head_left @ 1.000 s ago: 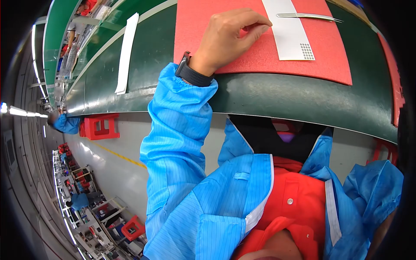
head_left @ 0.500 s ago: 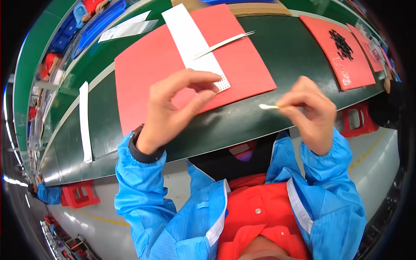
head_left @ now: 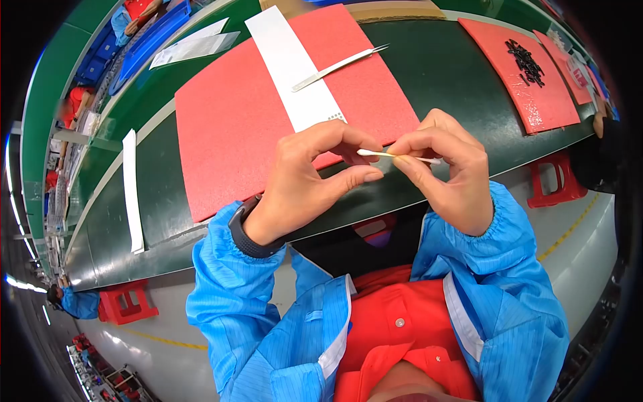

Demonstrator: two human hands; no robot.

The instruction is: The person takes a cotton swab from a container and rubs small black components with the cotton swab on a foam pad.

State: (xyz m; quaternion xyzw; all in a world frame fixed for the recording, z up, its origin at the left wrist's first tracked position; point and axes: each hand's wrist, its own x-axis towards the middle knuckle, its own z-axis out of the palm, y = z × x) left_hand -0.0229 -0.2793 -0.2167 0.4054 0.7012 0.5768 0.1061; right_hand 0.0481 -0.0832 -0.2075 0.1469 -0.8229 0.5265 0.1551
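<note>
- Head view, centre of the frame: holding a cotton swab (head_left: 376, 153) with the right hand (head_left: 457, 175), pinched near its middle between thumb and forefinger.
- In the same view, lying almost level across the frame, with long axis from left to right and right end slightly lower. Pointing with its left tip to the left hand (head_left: 305, 175), and reaching with its right end under the curled fingers of the right hand.
- Just left of the pinch: with thumb and forefinger of the left hand curved and apart, forming a gap. Placed at the mouth of this gap, the left tip of the swab; from this angle, cannot tell if touching the left fingers or only close to them.
- Nearest to the swab: certainly the right hand, being the one which holds it; with the left hand only just beside the free tip.
- Above the hands, upper middle of the frame: on a red mat (head_left: 228, 120), a white strip (head_left: 289, 67) running from upper left to lower right, partly hidden at its lower end behind the left hand. Across this strip, tweezers (head_left: 340, 68), with points towards upper right, away from both hands.
- Upper right: black pieces (head_left: 526, 61), well apart from the hands.
</note>
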